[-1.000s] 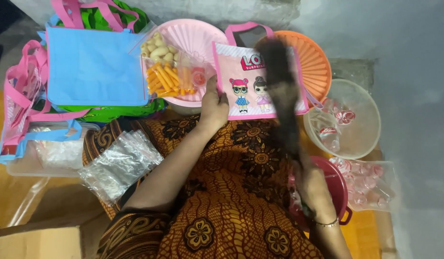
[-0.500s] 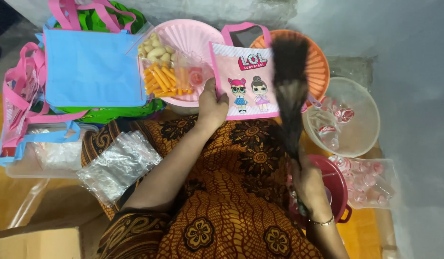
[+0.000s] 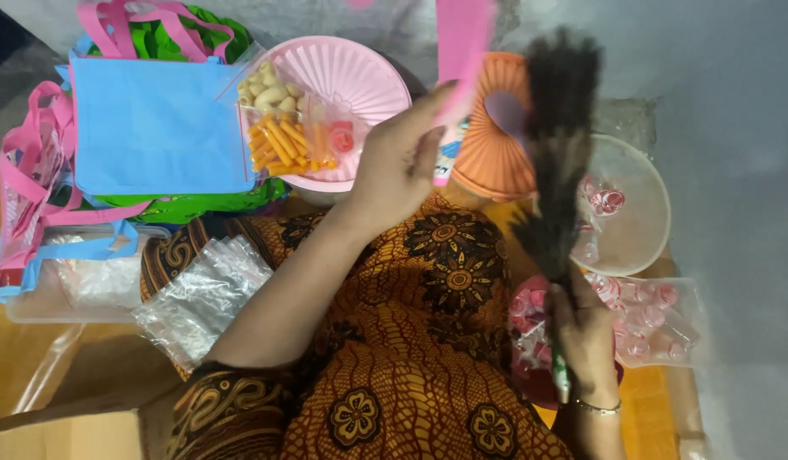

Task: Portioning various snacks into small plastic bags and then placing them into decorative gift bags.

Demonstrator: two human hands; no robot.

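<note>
**Thin pink bag in one hand, feather duster in the other**

The feather duster (image 3: 554, 162) is the bigger thing: dark soft plumes rising toward twelve o'clock over the orange ribbed tray (image 3: 487, 158). It looks light and floppy at the top, stiff only in the handle. The right hand (image 3: 585, 336) is wrapped closed around that handle at five o'clock, which seems the sound place to hold it.

The pink bag (image 3: 462, 64), blurred, stands edge-on at one o'clock. It is probably thin, limp and light, best pinched along its lower edge. The left hand (image 3: 402, 158) pinches it there, fingers pressed together.
</note>
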